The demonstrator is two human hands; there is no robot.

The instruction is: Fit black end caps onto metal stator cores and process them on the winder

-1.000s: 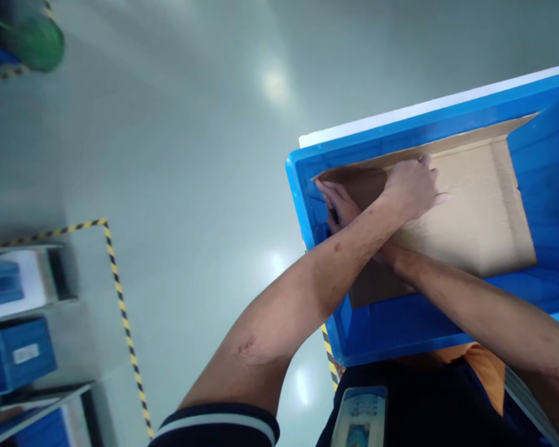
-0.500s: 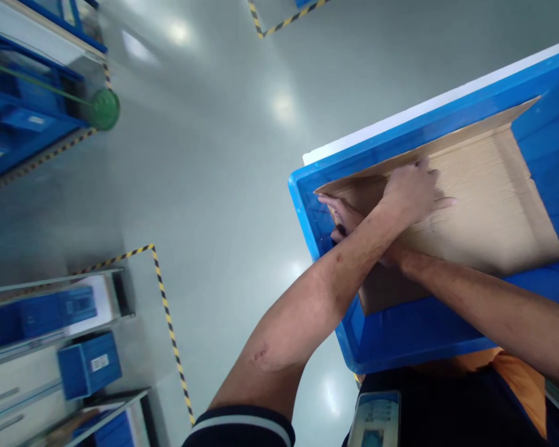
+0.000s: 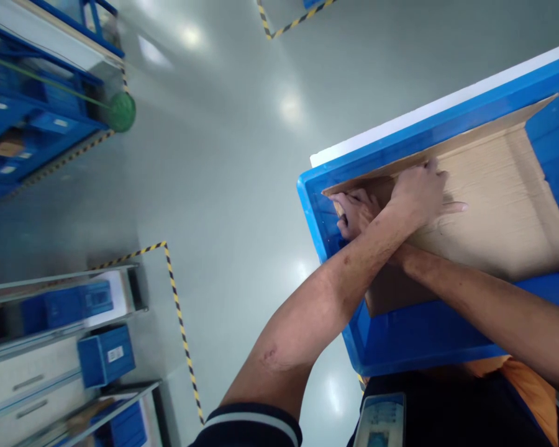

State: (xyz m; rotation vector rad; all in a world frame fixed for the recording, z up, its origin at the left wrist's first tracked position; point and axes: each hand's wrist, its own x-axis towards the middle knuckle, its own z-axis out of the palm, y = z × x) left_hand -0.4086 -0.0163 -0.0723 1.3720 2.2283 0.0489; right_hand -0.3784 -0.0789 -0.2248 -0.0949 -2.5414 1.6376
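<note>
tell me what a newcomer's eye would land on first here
Probably the crossed arms at right: the left forearm crosses over the right forearm, both reaching into a blue plastic tub lined with creased cardboard. Next might come the blurred green round object at upper left, then the yellow-and-black floor tape at lower left.
</note>
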